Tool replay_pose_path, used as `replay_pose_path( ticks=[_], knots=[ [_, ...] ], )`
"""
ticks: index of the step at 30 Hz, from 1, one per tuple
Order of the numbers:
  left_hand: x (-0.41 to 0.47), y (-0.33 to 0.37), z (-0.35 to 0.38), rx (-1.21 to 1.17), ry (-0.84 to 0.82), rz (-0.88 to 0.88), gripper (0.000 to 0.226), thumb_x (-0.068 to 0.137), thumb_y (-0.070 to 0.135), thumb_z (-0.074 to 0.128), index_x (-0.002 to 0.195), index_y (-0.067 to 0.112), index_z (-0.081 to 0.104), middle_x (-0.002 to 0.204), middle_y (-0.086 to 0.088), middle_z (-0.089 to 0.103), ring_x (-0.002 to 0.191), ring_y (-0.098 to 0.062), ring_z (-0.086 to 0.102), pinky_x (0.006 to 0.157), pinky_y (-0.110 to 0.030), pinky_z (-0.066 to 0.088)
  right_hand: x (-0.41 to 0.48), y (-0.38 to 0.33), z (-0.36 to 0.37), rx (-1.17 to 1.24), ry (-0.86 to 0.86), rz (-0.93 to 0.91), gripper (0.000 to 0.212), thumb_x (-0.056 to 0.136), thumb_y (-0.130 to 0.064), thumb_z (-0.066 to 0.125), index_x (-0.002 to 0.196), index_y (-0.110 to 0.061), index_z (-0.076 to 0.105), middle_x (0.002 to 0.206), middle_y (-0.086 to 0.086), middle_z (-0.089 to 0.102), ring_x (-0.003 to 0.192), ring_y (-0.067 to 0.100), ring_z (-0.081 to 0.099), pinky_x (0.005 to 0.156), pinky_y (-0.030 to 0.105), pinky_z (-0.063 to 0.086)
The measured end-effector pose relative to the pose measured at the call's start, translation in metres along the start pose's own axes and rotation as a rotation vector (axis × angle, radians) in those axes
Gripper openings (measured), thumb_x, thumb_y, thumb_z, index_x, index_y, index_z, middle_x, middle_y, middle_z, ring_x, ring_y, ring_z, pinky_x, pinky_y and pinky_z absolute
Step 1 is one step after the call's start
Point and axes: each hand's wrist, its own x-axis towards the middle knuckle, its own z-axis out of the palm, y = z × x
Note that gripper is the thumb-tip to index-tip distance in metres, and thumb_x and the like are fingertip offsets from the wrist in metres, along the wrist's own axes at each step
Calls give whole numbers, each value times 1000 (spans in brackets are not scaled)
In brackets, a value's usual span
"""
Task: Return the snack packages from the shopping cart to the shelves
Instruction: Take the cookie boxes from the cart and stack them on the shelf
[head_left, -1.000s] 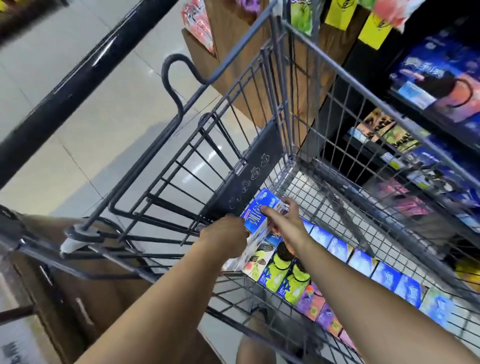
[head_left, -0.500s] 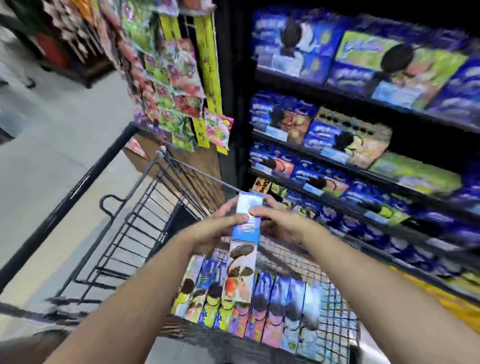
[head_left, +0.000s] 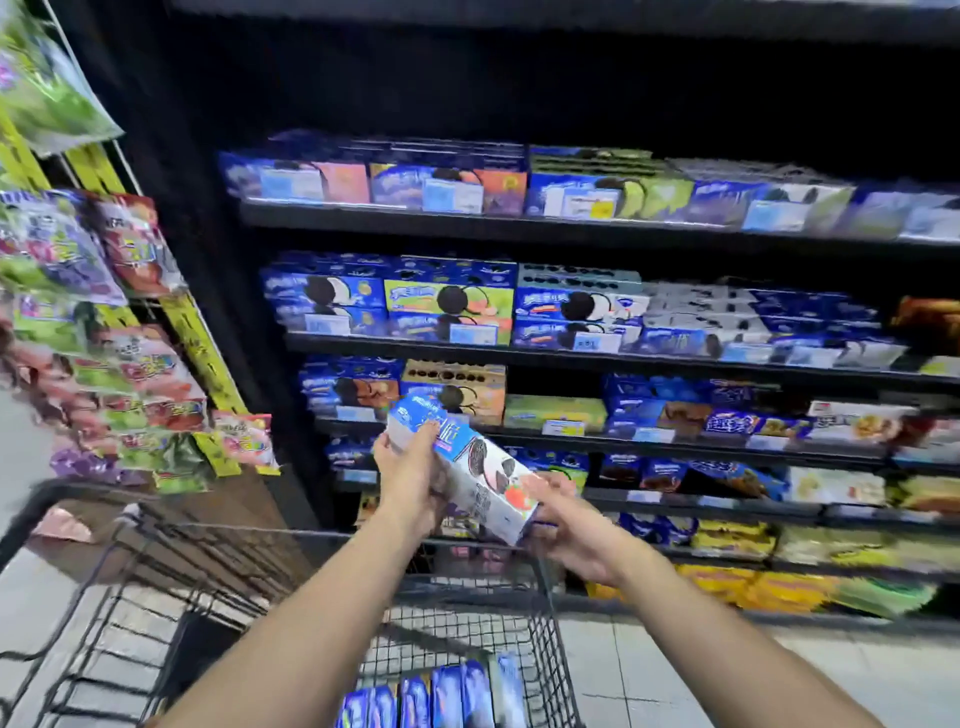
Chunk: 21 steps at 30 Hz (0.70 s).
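Dark shelves (head_left: 571, 224) stacked with cookie boxes, and a wire cart (head_left: 540, 584) on a pale tiled floor (head_left: 675, 675).
The top tier carries blue boxes (head_left: 447, 187) side by side, faces out, with price tags along the edge. The tier below holds a double stack (head_left: 452, 306). On the third tier a flat green box (head_left: 555, 411) lies just beside a taller stack. The lowest tiers carry yellow packs (head_left: 727, 582), too blurred to read. In the cart's basket a row of blue boxes (head_left: 447, 696) stands on edge, touching one another.
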Motion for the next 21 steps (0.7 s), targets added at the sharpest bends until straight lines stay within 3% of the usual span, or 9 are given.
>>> replay_pose_path(
  ticks=[2, 4, 7, 9, 11, 12, 14, 17, 21],
  knots=[
    [-6, -9, 22, -24, 6, 47, 46, 78, 35, 80, 111, 36, 47, 102, 0, 73, 84, -27, 73, 77, -53, 59, -14, -1, -13, 76, 46, -36, 54, 84, -30, 75, 124, -17, 43, 92, 11, 74, 59, 17, 62, 76, 39, 53],
    [-14, -17, 40, 22, -5, 80, 69, 72, 39, 83, 127, 33, 42, 114, 0, 69, 98, -26, 71, 92, -59, 54, -26, -4, -25, 107, 87, -74, 59, 80, -28, 78, 126, -16, 44, 91, 9, 72, 55, 14, 61, 79, 40, 54],
    [-28, -33, 62, 45, -53, 77, 69, 81, 32, 81, 133, 35, 36, 117, 2, 64, 103, -26, 68, 93, -60, 54, -43, -8, -50, 98, 143, -122, 60, 78, -23, 82, 128, -15, 49, 112, 13, 73, 87, 26, 70, 93, 49, 55],
    [-28, -43, 75, 130, -106, 88, 64, 70, 48, 85, 118, 44, 42, 119, -6, 63, 105, -34, 67, 88, -64, 55, -52, -17, -73, 56, 209, -191, 61, 78, -18, 84, 128, -15, 51, 111, 10, 74, 93, 26, 69, 88, 43, 55],
    [-22, -50, 90, 232, -185, 106, 67, 61, 58, 86, 112, 38, 47, 123, -16, 60, 107, -39, 67, 86, -61, 57, -63, -33, -99, 16, 258, -261, 67, 70, -17, 90, 127, -18, 53, 107, 9, 75, 91, 26, 65, 75, 35, 51],
    [-21, -52, 98, 264, -243, 124, 68, 65, 53, 87, 116, 31, 48, 124, -16, 61, 107, -36, 69, 87, -55, 58, -69, -43, -111, -18, 260, -291, 71, 64, -21, 91, 125, -19, 55, 105, 10, 75, 91, 27, 63, 74, 35, 47],
    [-23, -52, 115, 356, -353, 154, 66, 70, 48, 87, 120, 25, 50, 119, -10, 70, 104, -26, 71, 94, -48, 56, -81, -66, -139, -101, 270, -339, 72, 54, -26, 93, 118, -21, 59, 107, 11, 74, 89, 28, 65, 78, 37, 43],
    [-23, -50, 147, 510, -445, 213, 82, 53, 72, 86, 117, 28, 59, 107, 3, 76, 104, -19, 71, 104, -50, 49, -89, -101, -183, -203, 317, -420, 68, 48, -30, 96, 107, -24, 64, 112, 13, 67, 89, 19, 69, 78, 31, 49],
    [-30, -51, 196, 604, -466, 246, 45, 83, 46, 78, 120, 38, 54, 107, 22, 67, 95, 1, 63, 92, -31, 47, -88, -136, -231, -273, 346, -484, 57, 59, -13, 88, 110, -15, 61, 102, 8, 63, 81, 11, 70, 70, 22, 52]
  ],
)
